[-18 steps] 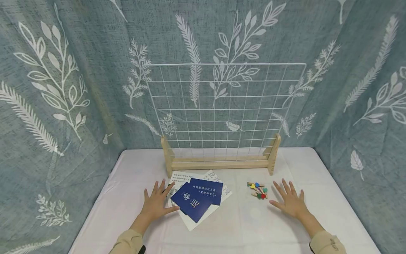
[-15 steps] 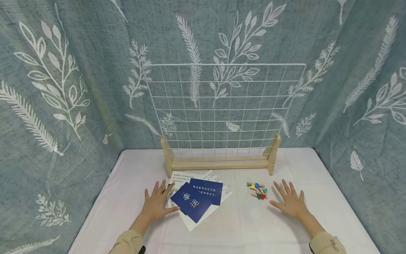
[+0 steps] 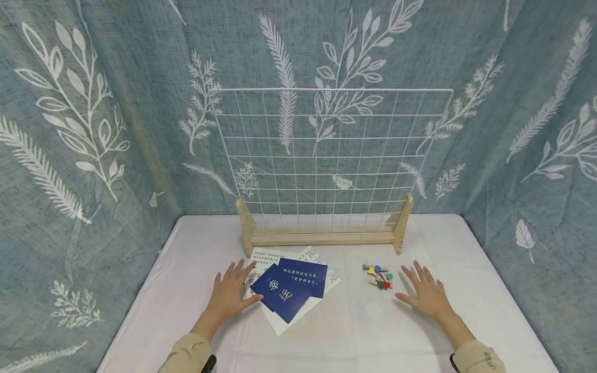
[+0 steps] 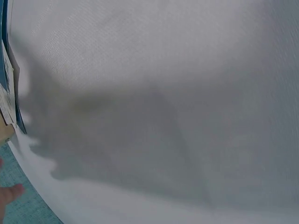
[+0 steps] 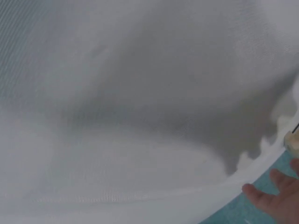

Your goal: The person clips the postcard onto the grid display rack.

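Blue cards (image 3: 289, 288): stacked on white sheets, in front of the wire grid's left half.
Left hand (image 3: 230, 293): flat, fingers spread and relaxed, fingertips touching the cards' left edge.
Clothespins (image 3: 379, 277): small coloured heap in front of the grid's right half.
Right hand (image 3: 425, 294): flat, released, just right of the clothespins, holding nothing.
Wire grid (image 3: 326, 155): upright in a wooden stand (image 3: 324, 238) at the table's back.

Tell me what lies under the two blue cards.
The blue cards overlap on white printed sheets lying on the table. Printed text shows at the sheets' far edges; the rest of it is covered by the cards.
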`<action>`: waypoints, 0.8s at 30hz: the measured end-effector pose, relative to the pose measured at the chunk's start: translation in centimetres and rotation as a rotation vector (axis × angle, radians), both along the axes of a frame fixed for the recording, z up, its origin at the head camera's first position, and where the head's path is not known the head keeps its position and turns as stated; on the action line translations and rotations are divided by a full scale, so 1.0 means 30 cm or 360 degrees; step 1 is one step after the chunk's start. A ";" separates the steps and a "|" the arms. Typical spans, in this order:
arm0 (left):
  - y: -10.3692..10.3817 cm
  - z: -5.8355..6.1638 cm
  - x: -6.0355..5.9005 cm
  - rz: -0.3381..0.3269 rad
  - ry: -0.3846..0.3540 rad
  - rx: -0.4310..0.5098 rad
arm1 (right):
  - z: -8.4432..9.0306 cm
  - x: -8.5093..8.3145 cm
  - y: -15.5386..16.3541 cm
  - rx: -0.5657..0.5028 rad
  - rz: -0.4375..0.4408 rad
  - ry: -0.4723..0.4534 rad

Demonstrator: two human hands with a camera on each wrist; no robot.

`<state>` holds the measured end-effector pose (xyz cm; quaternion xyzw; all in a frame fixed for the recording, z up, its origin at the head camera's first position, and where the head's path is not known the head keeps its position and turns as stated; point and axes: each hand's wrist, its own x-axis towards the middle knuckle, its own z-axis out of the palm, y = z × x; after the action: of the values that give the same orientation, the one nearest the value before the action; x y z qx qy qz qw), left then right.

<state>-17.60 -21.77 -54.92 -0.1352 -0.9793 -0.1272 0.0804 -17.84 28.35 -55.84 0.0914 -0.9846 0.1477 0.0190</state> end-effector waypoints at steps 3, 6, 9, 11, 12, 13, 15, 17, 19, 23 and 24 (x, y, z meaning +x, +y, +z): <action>0.001 -0.002 0.001 -0.0024 0.0059 0.0000 | -0.005 -0.004 -0.002 0.0013 0.0015 0.0023; 0.003 -0.007 0.001 -0.0055 0.0138 0.0007 | -0.010 -0.009 -0.004 0.0029 0.0040 0.0053; 0.007 -0.008 0.000 -0.0085 0.0207 0.0024 | -0.007 -0.009 -0.009 0.0026 0.0048 0.0075; 0.010 -0.006 -0.002 -0.0087 0.0232 0.0018 | -0.002 -0.008 -0.015 0.0010 0.0046 0.0076; 0.011 -0.003 -0.003 -0.0083 0.0238 0.0012 | 0.002 -0.007 -0.019 -0.0004 0.0038 0.0066; 0.013 -0.001 -0.005 -0.0078 0.0243 -0.0003 | 0.006 -0.007 -0.024 -0.0030 0.0024 0.0049; 0.017 0.005 -0.008 -0.0074 0.0249 -0.0024 | 0.014 -0.007 -0.033 -0.0095 -0.0030 0.0000; 0.020 0.010 -0.009 -0.0078 0.0256 -0.0024 | 0.021 -0.007 -0.042 -0.0165 -0.0103 -0.0055; 0.024 0.013 -0.011 -0.0078 0.0272 -0.0023 | 0.025 -0.006 -0.047 -0.0227 -0.0178 -0.0109; 0.030 0.009 -0.012 -0.0045 0.0291 -0.0022 | 0.029 0.002 -0.051 -0.0259 -0.0211 -0.0136; 0.032 0.006 -0.011 -0.0035 0.0290 -0.0023 | 0.028 0.005 -0.051 -0.0258 -0.0204 -0.0132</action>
<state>-17.93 -20.81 -54.75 -0.1576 -0.9673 -0.1081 0.1668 -17.68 26.81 -54.99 0.0204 -0.9732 0.2290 -0.0049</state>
